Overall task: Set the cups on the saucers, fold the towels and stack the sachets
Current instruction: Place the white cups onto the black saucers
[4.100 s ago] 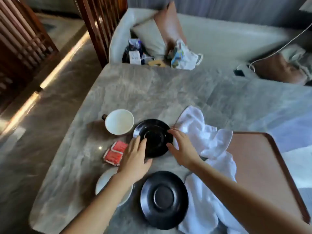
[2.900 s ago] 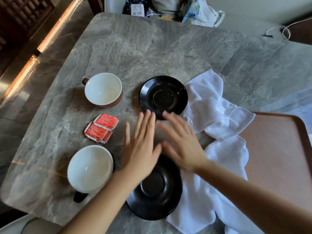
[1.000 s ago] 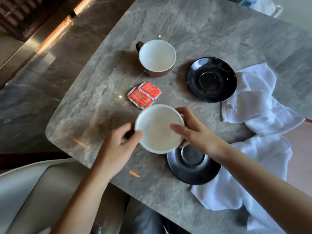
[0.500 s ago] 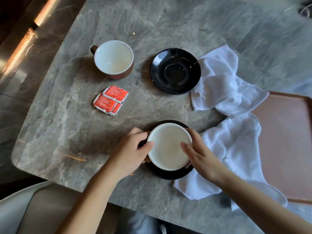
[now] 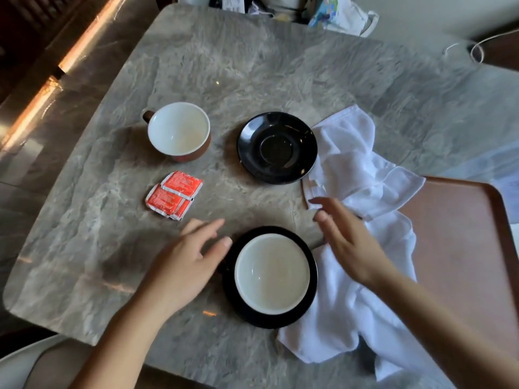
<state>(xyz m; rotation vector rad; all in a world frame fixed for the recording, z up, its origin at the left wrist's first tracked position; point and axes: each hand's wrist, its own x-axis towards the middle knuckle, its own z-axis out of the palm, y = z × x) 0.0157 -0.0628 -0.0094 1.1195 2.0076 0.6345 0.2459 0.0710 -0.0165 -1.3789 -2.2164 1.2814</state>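
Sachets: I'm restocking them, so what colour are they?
The sachets are red with pale crimped edges, clearest in the head view.

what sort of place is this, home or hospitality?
Likely a hotel room or lounge, not certain: grey marble-look table, white-lined brown cup beside a glossy black saucer, red sachets, crumpled white towels, and a brown serving tray at the right.

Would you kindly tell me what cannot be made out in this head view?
Head view:
Sachets: print too small; overlapping, so count unclear.
Towels: bunched, partly behind the right hand and forearm; number unclear.
Near cup: its underside is hidden by its own rim.
Tray: cut off by the right edge.
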